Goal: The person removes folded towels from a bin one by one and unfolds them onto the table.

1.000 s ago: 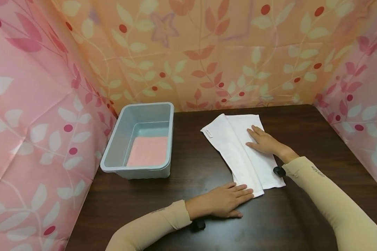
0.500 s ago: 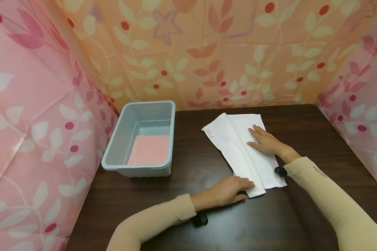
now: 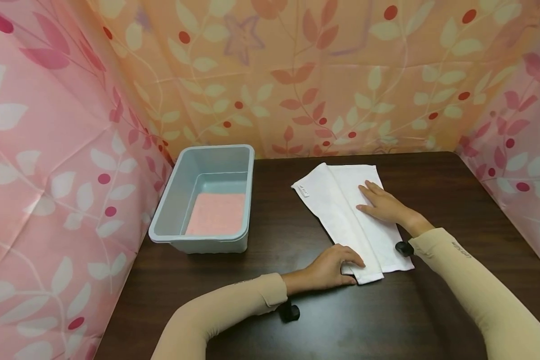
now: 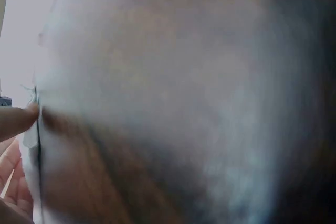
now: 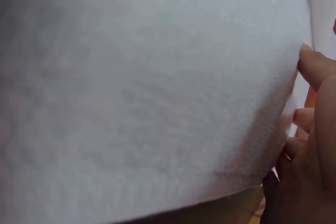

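Reaching in from the near side, beige sleeve [image 3: 234,300] foremost, with the left hand [image 3: 328,267] curled at the near end of the white towel [image 3: 337,210], rather than flat on it as a second ago; suggests a turn from pressing toward working at the edge; fingers bent over the border, but cannot tell whether pinching, even from the blurred left wrist view; towel in overlapping layers, right of centre on the dark surface [image 3: 279,210]; farther in, right hand [image 3: 384,206] on the towel's right part, fingers straight and spread, gripping nothing, and probably hindering any shift of the cloth there; to the left, well apart, grey-blue bin [image 3: 211,246] with a flat pink item [image 3: 218,214] inside; behind, floral curtain [image 3: 252,75] at the surface's far edge.
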The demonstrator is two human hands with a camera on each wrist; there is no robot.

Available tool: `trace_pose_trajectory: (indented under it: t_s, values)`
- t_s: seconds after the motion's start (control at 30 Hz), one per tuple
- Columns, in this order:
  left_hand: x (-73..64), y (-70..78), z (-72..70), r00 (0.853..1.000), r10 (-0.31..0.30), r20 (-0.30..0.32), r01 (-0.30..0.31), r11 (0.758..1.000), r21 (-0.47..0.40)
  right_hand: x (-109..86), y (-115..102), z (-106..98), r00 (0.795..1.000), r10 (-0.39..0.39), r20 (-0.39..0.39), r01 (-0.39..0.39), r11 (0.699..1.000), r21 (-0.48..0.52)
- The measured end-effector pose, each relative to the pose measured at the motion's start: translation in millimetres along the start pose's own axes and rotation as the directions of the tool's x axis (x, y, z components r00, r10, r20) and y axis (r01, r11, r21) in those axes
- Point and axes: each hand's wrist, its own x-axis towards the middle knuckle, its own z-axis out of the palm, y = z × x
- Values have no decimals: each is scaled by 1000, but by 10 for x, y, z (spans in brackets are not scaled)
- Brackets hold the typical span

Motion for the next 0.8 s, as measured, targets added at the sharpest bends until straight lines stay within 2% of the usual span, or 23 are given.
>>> trace_pose_trajectory:
  t_s: [0.17,0.3,0.53,0.73,0.8]
  values:
    - [24,-15,37,1000,0,-8,0,1000,9,1,23,23,1000,6,-2,-6,1000,-6]
    - [42,-15,52,999,-6,-38,6,1000,-3,2,29,34,1000,5,-6,-5,1000,-9]
    - [35,-34,32,992,-73,-105,55,985,-164,7,25,26,1000,-2,-8,2,1000,-8]
    - [-16,-52,-25,985,-126,-118,85,949,-304,15,29,20,1000,-5,-7,5,1000,-7]
    - [-62,-55,-63,982,-152,-115,101,927,-362,18,29,20,1000,0,-2,0,1000,-5]
